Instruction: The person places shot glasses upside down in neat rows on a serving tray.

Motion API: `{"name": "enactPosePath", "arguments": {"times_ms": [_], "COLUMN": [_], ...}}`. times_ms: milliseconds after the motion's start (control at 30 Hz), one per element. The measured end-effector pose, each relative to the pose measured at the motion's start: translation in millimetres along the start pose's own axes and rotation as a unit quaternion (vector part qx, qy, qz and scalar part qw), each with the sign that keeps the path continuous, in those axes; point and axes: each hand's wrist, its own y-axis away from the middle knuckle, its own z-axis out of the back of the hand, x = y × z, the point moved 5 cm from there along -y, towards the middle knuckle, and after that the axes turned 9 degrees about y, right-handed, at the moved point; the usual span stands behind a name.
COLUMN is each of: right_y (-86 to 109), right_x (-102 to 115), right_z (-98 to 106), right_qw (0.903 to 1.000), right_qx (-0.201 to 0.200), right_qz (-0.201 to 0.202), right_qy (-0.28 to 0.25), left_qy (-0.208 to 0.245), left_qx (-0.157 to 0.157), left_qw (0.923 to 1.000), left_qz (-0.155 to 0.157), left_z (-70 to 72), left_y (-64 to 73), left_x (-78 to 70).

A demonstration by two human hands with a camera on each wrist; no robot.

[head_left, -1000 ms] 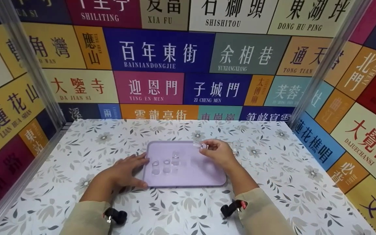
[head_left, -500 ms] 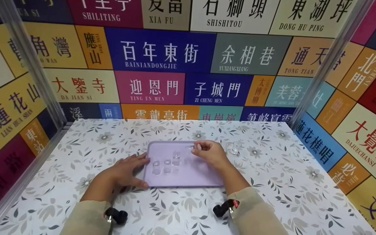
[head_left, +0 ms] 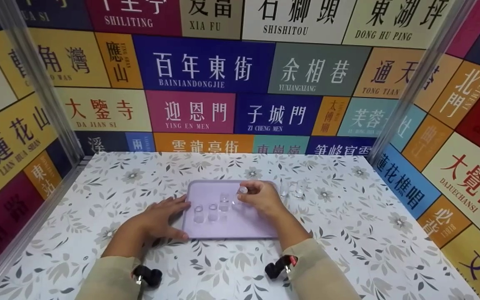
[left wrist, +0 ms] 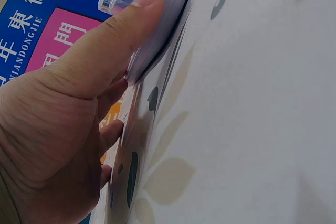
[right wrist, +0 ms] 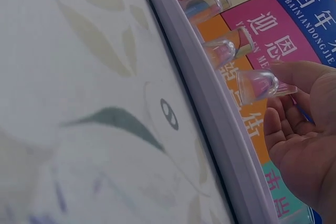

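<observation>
My right hand pinches a small clear cup between thumb and fingers above the lilac tray. In the right wrist view its wide mouth faces the tray and its base points up; whether it touches the tray I cannot tell. Left of it stands a clear cup. Farther left, two more clear cups stand side by side. My left hand rests at the tray's left end, fingers extended at the edge. In the left wrist view its thumb lies against the tray's rim.
Beyond the tray's right end, two clear cups stand on the flower-patterned tablecloth. Walls of coloured, lettered panels close in the back and both sides. Metal posts rise at the back corners.
My right hand has moved left over the tray with the cup, towards the standing cups. The cup's position in the fingers has turned. My left hand has stayed in place.
</observation>
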Motion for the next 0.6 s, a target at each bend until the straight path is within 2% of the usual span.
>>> {"name": "enactPosePath", "arguments": {"times_ms": [333,600], "right_y": [3.0,3.0], "right_x": [-2.3,-5.7], "right_z": [-8.8,-13.0], "right_qw": [0.9983,0.9975], "right_qx": [0.031,0.045], "right_qz": [0.003,0.004], "right_qy": [0.049,0.054], "left_qy": [0.005,0.004], "left_qx": [-0.006,-0.007], "left_qw": [1.0000,1.0000], "left_qz": [-0.001,-0.003], "left_z": [0.2,1.0], "left_y": [-1.1,2.3], "left_x": [1.5,-0.2]}}
